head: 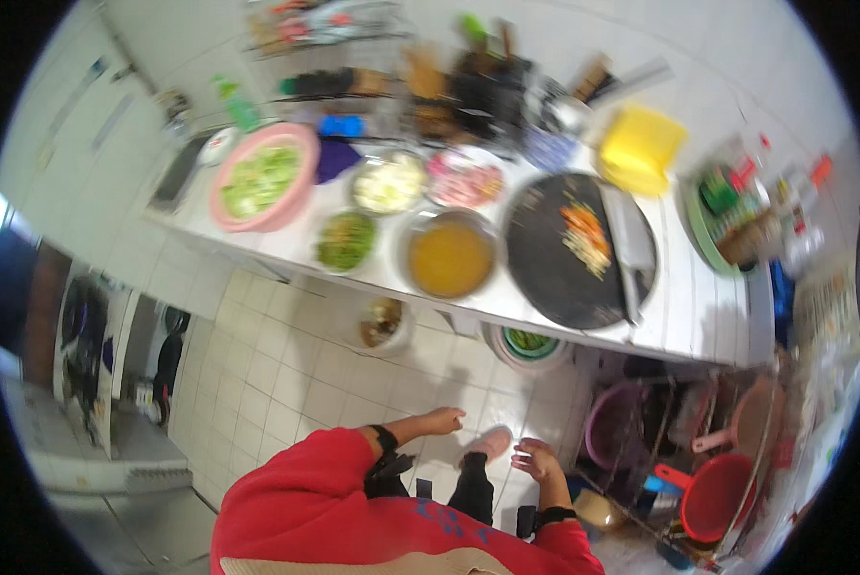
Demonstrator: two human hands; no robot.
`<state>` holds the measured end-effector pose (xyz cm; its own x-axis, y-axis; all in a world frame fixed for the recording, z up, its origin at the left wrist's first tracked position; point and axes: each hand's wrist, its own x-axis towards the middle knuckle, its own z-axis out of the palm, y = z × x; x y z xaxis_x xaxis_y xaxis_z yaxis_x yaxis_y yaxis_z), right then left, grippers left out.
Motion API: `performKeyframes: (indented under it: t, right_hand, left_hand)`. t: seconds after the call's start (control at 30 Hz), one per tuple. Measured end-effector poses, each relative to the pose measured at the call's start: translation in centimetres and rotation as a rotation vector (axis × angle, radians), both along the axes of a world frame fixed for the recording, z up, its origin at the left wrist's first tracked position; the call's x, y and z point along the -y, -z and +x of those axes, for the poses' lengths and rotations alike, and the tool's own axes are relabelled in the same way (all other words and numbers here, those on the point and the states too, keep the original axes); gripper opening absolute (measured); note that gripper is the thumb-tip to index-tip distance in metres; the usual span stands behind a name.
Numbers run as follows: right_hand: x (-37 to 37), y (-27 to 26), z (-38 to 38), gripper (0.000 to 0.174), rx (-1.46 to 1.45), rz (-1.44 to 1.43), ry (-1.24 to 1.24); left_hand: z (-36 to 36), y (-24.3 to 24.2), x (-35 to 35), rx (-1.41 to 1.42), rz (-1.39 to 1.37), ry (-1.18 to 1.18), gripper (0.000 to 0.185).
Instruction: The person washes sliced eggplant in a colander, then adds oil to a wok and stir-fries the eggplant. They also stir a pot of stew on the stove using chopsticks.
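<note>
My left hand [444, 420] hangs empty over the tiled floor, its fingers loosely bent. To its right is my right hand [536, 458], also empty, with fingers spread. Neither touches anything; both are well below the white counter [703, 287]. On the counter a round dark chopping board [545, 266] bears chopped orange and pale pieces [587, 237]. A cleaver [625, 244] lies along the board's right side. Left of it stands a metal bowl of yellowish liquid [451, 255], then a bowl of chopped greens [346, 242]. Motion blur softens the details.
Farther back are a plate of sliced meat [466, 178], a bowl of pale pieces [389, 185] and a pink basin [308, 162] of cut vegetables. A waste bucket [394, 341] stands under the counter. A rack [660, 431] holding plastic basins and a red ladle-like scoop [717, 496] flanks my right.
</note>
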<state>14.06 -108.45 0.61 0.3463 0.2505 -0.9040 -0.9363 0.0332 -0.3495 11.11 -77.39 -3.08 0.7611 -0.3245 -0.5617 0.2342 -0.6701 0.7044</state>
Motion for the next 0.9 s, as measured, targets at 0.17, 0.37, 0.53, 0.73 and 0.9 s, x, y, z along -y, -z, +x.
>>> performKeyframes:
  t: [0.17,0.37,0.53,0.73,0.9]
  right_hand:
    - [-18.8,-4.8,-0.3,0.036,0.158,0.008,-0.279]
    - [-47.3,-10.6,-5.5,0.04,0.249,0.207,-0.708]
    - [-65.5,-15.1,-10.1,0.041,0.379,0.357,-0.996]
    - [-84.2,-19.3,-15.2,0.04,0.486,0.424,-1.23]
    - [-100.8,-21.5,-22.4,0.042,0.51,0.538,-1.49]
  left_hand:
    - [-10.9,-7.3,-16.4,-0.255,-0.359,-0.51,0.05]
    - [-23.4,-15.2,-33.3,-0.085,-0.404,-0.851,0.056]
    - [-33.8,-16.5,-44.2,0.001,-0.529,-1.213,0.054]
    - [-46.7,-12.6,-55.1,0.225,-0.375,-1.526,0.055]
    - [-55.8,-15.7,-62.3,0.058,-0.634,-2.038,0.054]
